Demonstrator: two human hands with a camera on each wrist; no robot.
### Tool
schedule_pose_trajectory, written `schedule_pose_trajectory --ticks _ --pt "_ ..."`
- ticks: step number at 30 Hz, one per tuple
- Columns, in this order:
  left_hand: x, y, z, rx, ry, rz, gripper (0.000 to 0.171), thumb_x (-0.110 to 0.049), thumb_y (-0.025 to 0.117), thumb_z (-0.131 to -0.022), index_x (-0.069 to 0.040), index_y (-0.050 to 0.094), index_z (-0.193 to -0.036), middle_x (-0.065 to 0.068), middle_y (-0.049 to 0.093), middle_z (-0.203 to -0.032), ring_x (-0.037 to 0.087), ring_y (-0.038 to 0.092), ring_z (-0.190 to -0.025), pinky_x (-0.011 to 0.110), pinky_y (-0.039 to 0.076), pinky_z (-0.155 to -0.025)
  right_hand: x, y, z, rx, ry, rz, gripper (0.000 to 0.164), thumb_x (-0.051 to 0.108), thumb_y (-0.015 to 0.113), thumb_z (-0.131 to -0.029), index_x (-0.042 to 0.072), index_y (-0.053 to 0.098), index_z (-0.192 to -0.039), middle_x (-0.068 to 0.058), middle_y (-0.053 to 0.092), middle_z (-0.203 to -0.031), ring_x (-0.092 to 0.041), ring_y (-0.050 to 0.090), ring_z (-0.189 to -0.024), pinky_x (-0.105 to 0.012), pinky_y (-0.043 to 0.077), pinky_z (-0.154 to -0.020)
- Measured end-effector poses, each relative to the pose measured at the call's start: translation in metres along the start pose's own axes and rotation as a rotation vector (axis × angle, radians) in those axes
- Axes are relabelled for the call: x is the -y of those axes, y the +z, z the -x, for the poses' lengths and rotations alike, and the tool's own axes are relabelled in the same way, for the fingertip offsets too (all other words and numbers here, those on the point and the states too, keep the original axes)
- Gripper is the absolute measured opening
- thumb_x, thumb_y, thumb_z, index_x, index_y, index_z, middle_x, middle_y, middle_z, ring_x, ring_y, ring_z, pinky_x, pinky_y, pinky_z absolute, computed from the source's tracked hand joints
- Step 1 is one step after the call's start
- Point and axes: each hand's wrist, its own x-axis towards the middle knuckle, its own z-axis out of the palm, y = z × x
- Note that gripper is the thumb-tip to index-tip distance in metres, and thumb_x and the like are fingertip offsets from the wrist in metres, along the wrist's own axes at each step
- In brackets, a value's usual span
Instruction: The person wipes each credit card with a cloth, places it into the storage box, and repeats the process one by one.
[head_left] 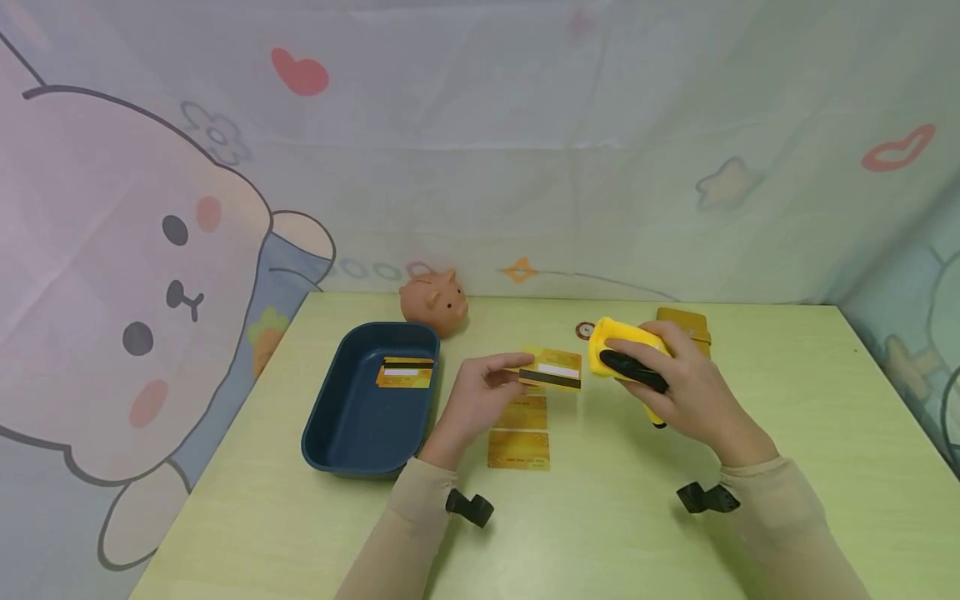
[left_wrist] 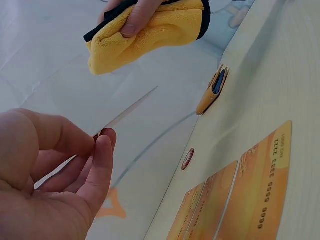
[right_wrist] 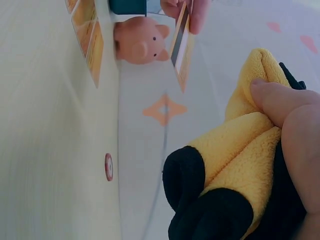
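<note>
My left hand (head_left: 480, 400) pinches a gold bank card (head_left: 551, 370) by one edge above the table, its dark stripe and white strip facing the head camera. To its right, my right hand (head_left: 686, 392) grips a folded yellow cloth with black edging (head_left: 622, 346). A small gap separates cloth and card. Below the held card several more gold cards (head_left: 519, 450) lie in a column on the table, the farther ones partly hidden by it. In the left wrist view the held card appears nearly edge-on, and raised numbers show on the nearest lying card (left_wrist: 260, 185).
A dark blue tray (head_left: 315, 433) on the left has gold cards (head_left: 406, 373) in it. Behind it stands a pink piggy bank (head_left: 435, 302). A round red-and-white chip (head_left: 585, 331) and a mustard wallet (head_left: 684, 320) lie toward the back right. A printed curtain hangs behind the table.
</note>
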Motion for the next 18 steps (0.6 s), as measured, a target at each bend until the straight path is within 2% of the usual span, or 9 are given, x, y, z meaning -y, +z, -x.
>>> schedule_pose_trajectory --ticks 4,6,8,9,11,12,18 --pt "0.001 0.001 0.0 0.001 -0.019 0.016 0.036 0.005 0.068 -0.096 0.0 0.073 -0.131 0.02 0.073 -0.126 0.037 0.075 -0.101 0.039 0.064 -0.088 0.001 0.001 -0.001 0.005 -0.009 -0.01 0.069 0.006 0.093 -0.076 0.022 0.067 -0.138 -0.022 0.054 -0.129 -0.035 0.061 -0.099 -0.049 0.059 -0.071" --pt "0.001 0.001 0.0 0.003 -0.025 0.037 0.034 0.003 0.069 -0.097 0.002 0.072 -0.131 0.022 0.074 -0.123 0.04 0.075 -0.099 0.041 0.064 -0.089 0.002 0.002 -0.001 0.008 -0.014 -0.013 0.055 0.021 0.088 -0.087 0.022 0.067 -0.138 -0.022 0.054 -0.129 -0.034 0.061 -0.099 -0.048 0.06 -0.071" --pt "0.001 0.002 0.0 0.004 -0.026 0.052 0.034 0.002 0.069 -0.097 0.003 0.072 -0.131 0.023 0.074 -0.122 0.041 0.076 -0.097 0.041 0.064 -0.089 0.002 0.003 -0.001 0.009 -0.019 -0.013 0.045 0.039 0.075 -0.098 0.022 0.067 -0.138 -0.022 0.054 -0.129 -0.033 0.06 -0.1 -0.048 0.06 -0.071" --pt "0.002 0.002 0.0 0.004 -0.028 0.057 0.034 0.002 0.07 -0.097 0.002 0.071 -0.131 0.023 0.073 -0.123 0.04 0.076 -0.096 0.04 0.064 -0.089 0.002 0.003 -0.001 0.007 -0.023 -0.014 0.045 0.047 0.066 -0.101 0.022 0.067 -0.138 -0.021 0.054 -0.128 -0.033 0.06 -0.101 -0.048 0.06 -0.071" --pt "0.002 0.003 0.0 0.004 -0.04 0.071 0.037 0.004 0.07 -0.097 0.0 0.07 -0.134 0.022 0.071 -0.123 0.037 0.077 -0.095 0.038 0.064 -0.087 0.003 0.005 -0.002 0.005 -0.032 -0.016 0.053 0.057 0.048 -0.104 0.022 0.068 -0.138 -0.021 0.055 -0.128 -0.032 0.059 -0.101 -0.048 0.06 -0.07" --pt "0.003 0.003 -0.001 0.004 -0.049 0.08 0.039 0.005 0.07 -0.096 -0.002 0.07 -0.135 0.022 0.069 -0.122 0.036 0.077 -0.094 0.038 0.065 -0.086 0.004 0.006 -0.002 0.003 -0.036 -0.019 0.055 0.059 0.045 -0.104 0.022 0.068 -0.138 -0.021 0.055 -0.128 -0.032 0.058 -0.102 -0.048 0.06 -0.07" --pt "0.004 0.009 -0.001 0.008 -0.106 0.121 0.056 0.005 0.071 -0.093 -0.015 0.063 -0.145 0.017 0.058 -0.119 0.026 0.076 -0.091 0.043 0.065 -0.085 0.009 0.013 -0.003 0.012 -0.054 -0.035 0.052 0.058 0.047 -0.104 0.024 0.068 -0.138 -0.02 0.056 -0.129 -0.031 0.058 -0.105 -0.049 0.06 -0.075"
